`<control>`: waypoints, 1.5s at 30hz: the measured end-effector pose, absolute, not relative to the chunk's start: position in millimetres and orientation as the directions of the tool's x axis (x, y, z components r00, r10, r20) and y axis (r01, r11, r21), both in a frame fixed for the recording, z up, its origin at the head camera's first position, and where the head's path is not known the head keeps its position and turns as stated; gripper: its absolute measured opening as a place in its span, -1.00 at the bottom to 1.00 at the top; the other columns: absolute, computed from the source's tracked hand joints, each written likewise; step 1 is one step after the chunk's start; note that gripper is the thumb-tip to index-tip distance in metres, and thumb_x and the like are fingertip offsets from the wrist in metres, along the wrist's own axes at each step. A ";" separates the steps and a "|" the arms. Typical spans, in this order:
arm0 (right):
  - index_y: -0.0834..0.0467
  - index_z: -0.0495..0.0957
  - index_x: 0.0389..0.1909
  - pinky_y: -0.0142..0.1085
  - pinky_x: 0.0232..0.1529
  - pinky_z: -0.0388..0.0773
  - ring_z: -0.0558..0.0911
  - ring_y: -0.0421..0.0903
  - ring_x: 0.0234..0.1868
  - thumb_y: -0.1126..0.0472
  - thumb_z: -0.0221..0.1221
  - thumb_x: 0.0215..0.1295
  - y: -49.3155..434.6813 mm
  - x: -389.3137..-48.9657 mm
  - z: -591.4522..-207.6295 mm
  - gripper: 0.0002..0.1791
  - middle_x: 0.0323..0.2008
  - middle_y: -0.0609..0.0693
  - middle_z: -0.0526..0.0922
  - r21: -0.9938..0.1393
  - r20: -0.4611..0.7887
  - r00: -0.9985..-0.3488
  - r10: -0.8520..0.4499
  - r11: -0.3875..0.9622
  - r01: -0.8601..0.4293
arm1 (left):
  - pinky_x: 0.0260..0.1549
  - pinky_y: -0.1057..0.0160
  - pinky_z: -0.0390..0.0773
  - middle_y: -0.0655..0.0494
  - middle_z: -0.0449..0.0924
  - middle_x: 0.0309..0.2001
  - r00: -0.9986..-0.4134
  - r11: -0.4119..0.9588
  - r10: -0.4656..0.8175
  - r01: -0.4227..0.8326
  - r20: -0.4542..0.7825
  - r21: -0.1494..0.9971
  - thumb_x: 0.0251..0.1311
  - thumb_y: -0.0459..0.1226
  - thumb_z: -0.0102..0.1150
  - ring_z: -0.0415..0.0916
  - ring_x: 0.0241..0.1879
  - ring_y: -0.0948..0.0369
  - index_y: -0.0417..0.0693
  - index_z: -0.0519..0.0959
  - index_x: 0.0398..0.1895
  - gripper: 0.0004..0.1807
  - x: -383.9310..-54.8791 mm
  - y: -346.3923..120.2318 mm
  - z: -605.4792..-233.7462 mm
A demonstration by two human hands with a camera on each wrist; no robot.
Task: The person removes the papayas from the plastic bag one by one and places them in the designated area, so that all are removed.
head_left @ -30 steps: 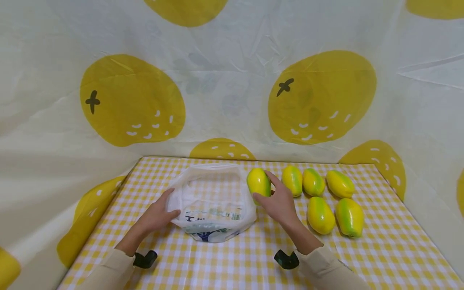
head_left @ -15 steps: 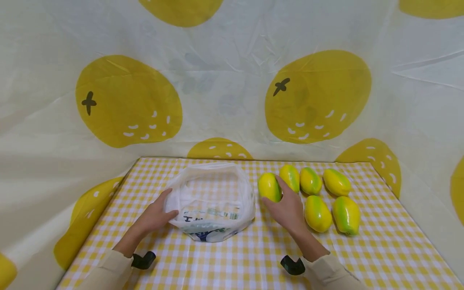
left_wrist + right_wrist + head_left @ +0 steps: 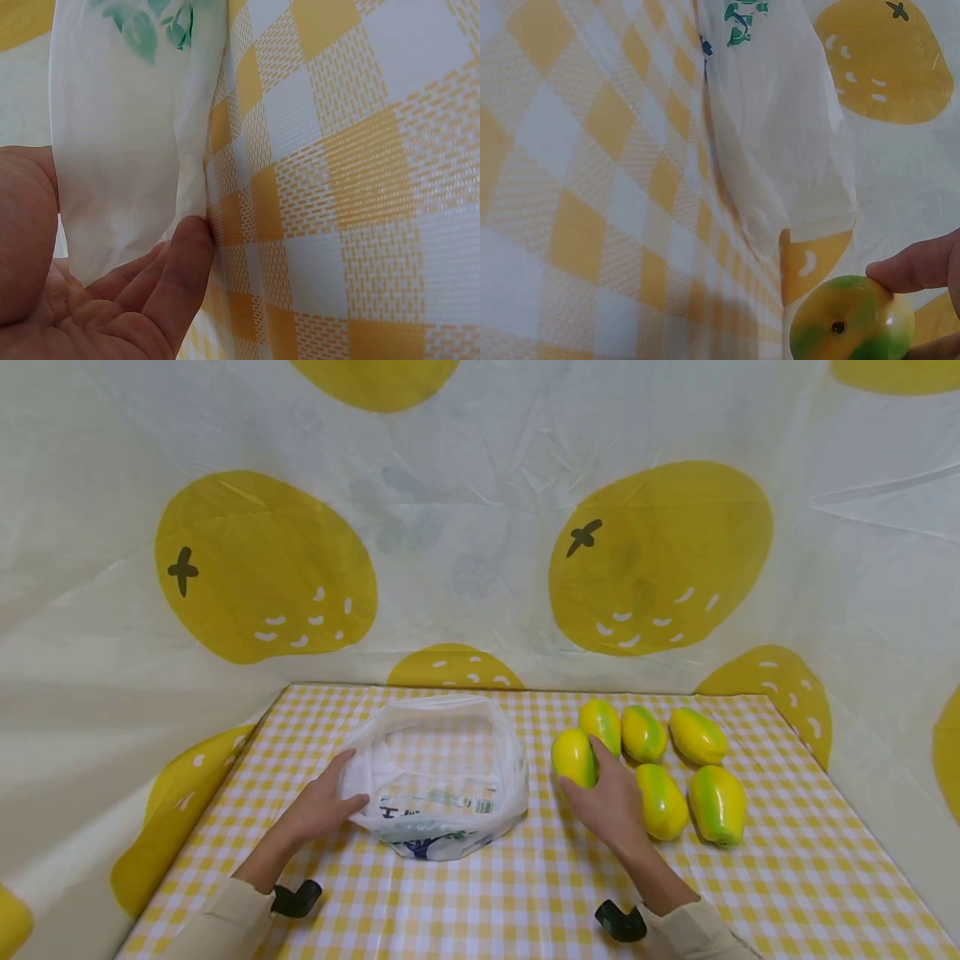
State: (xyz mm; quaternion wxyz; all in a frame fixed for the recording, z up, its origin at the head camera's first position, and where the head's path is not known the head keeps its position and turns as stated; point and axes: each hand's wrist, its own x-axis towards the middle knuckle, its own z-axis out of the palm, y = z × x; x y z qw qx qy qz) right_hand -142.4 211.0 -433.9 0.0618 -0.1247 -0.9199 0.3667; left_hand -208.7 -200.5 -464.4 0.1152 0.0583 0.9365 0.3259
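Note:
My right hand (image 3: 611, 797) holds a glossy yellow mango (image 3: 574, 757) with a green stripe, thumb on its near side and fingers on the far side. In the right wrist view, the end of this mango (image 3: 847, 322) shows a small dark stem spot, and a fingertip presses its side. The mango is right of a white plastic bag (image 3: 513, 768), which stands with its mouth spread wide. My left hand (image 3: 318, 802) grips the bag's left side, its thumb near and fingers far. In the left wrist view, the bag wall (image 3: 120, 150) passes between thumb and fingers.
Several more mangoes lie at the right: a back row with one mango (image 3: 697, 737) at its end, and a front pair including another mango (image 3: 717, 806). Yellow-checked cloth (image 3: 465, 910) covers the table. A fruit-print curtain (image 3: 465, 560) hangs behind it.
My right hand has moved rightward and slightly nearer with the mango, away from the bag's right side towards the other mangoes. My left hand and the bag have stayed nearly still.

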 end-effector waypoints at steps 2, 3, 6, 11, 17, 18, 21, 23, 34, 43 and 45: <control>0.21 0.10 0.64 0.28 0.45 0.33 0.39 0.37 0.47 -0.01 0.27 0.33 213.1 -140.5 -435.1 -0.05 0.52 0.36 0.33 -0.682 0.021 -0.962 0.274 0.707 0.186 | 0.43 -0.42 0.23 -0.42 0.05 0.61 -0.967 0.780 0.184 0.032 -0.179 0.624 0.37 -0.15 0.26 0.18 0.51 -0.38 -0.14 -0.06 0.68 -0.04 -208.6 -200.5 -464.5; 0.22 0.10 0.63 0.28 0.44 0.33 0.39 0.37 0.46 0.00 0.27 0.33 214.1 -139.7 -435.8 -0.05 0.52 0.37 0.33 -0.679 0.020 -0.962 0.274 0.710 0.187 | 0.42 -0.42 0.24 -0.42 0.06 0.61 -0.966 0.781 0.184 0.034 -0.179 0.624 0.37 -0.15 0.26 0.18 0.51 -0.38 -0.14 -0.06 0.68 -0.04 -208.7 -200.5 -464.2; 0.24 0.12 0.62 0.28 0.43 0.34 0.40 0.38 0.45 0.00 0.27 0.33 216.4 -137.3 -437.2 -0.06 0.51 0.38 0.34 -0.669 0.022 -0.961 0.275 0.718 0.190 | 0.42 -0.42 0.24 -0.43 0.05 0.60 -0.967 0.784 0.184 0.035 -0.178 0.620 0.37 -0.14 0.26 0.18 0.51 -0.39 -0.14 -0.06 0.67 -0.04 -208.9 -200.3 -463.8; 0.27 0.15 0.60 0.29 0.41 0.36 0.42 0.38 0.43 0.01 0.30 0.32 217.8 -132.9 -439.2 -0.07 0.48 0.39 0.37 -0.660 0.007 -0.962 0.273 0.724 0.201 | 0.42 -0.42 0.23 -0.44 0.05 0.60 -0.967 0.783 0.184 0.035 -0.178 0.622 0.37 -0.15 0.26 0.17 0.51 -0.39 -0.14 -0.06 0.67 -0.04 -209.5 -200.2 -464.5; 0.27 0.14 0.60 0.29 0.40 0.38 0.45 0.37 0.41 0.03 0.31 0.33 218.2 -128.3 -441.5 -0.08 0.47 0.38 0.39 -0.651 -0.004 -0.962 0.273 0.729 0.209 | 0.45 -0.41 0.20 -0.42 0.03 0.62 -0.967 0.778 0.187 0.037 -0.175 0.627 0.37 -0.17 0.25 0.13 0.54 -0.38 -0.15 -0.07 0.68 -0.04 -208.7 -200.9 -466.3; 0.28 0.14 0.60 0.29 0.40 0.38 0.45 0.37 0.40 0.04 0.31 0.33 218.3 -127.7 -441.8 -0.08 0.46 0.39 0.40 -0.651 -0.002 -0.963 0.271 0.731 0.206 | 0.46 -0.41 0.19 -0.41 0.02 0.62 -0.967 0.776 0.188 0.038 -0.173 0.629 0.38 -0.17 0.25 0.12 0.54 -0.38 -0.15 -0.07 0.68 -0.04 -208.7 -201.0 -466.4; 0.30 0.14 0.60 0.29 0.39 0.39 0.46 0.39 0.39 0.06 0.31 0.33 219.1 -126.3 -443.2 -0.08 0.45 0.41 0.40 -0.648 0.006 -0.964 0.266 0.736 0.199 | 0.47 -0.41 0.17 -0.41 0.00 0.63 -0.967 0.771 0.189 0.037 -0.173 0.636 0.38 -0.17 0.25 0.09 0.55 -0.37 -0.15 -0.08 0.68 -0.04 -208.9 -201.5 -466.1; 0.31 0.13 0.60 0.29 0.37 0.40 0.47 0.40 0.38 0.07 0.31 0.33 219.7 -125.5 -444.1 -0.07 0.44 0.42 0.41 -0.646 0.011 -0.965 0.263 0.738 0.195 | 0.47 -0.41 0.17 -0.41 0.00 0.63 -0.966 0.767 0.190 0.035 -0.174 0.640 0.39 -0.17 0.25 0.10 0.55 -0.37 -0.14 -0.08 0.68 -0.04 -209.1 -201.7 -465.9; 0.33 0.12 0.60 0.29 0.37 0.41 0.47 0.40 0.39 0.09 0.31 0.33 220.9 -123.4 -451.7 -0.07 0.45 0.42 0.40 -0.645 0.019 -0.963 0.268 0.740 0.193 | 0.46 -0.41 0.18 -0.41 0.00 0.63 -0.966 0.768 0.190 0.034 -0.176 0.639 0.39 -0.15 0.25 0.09 0.55 -0.37 -0.15 -0.08 0.68 -0.04 -209.5 -203.8 -468.8; 0.37 0.09 0.60 0.29 0.42 0.35 0.41 0.38 0.44 0.09 0.30 0.35 221.0 -122.9 -455.8 -0.06 0.48 0.42 0.35 -0.642 0.003 -0.964 0.265 0.740 0.201 | 0.44 -0.41 0.20 -0.41 -0.01 0.63 -0.964 0.752 0.203 0.043 -0.169 0.657 0.40 -0.15 0.24 0.09 0.55 -0.39 -0.16 -0.09 0.68 -0.04 -207.6 -204.9 -466.6; 0.38 0.09 0.59 0.30 0.42 0.34 0.41 0.38 0.44 0.09 0.29 0.35 220.8 -123.0 -455.8 -0.06 0.48 0.42 0.35 -0.640 0.003 -0.964 0.266 0.741 0.202 | 0.45 -0.41 0.19 -0.40 -0.01 0.63 -0.964 0.749 0.203 0.041 -0.171 0.662 0.40 -0.16 0.23 0.08 0.55 -0.38 -0.15 -0.09 0.68 -0.05 -207.6 -204.9 -466.9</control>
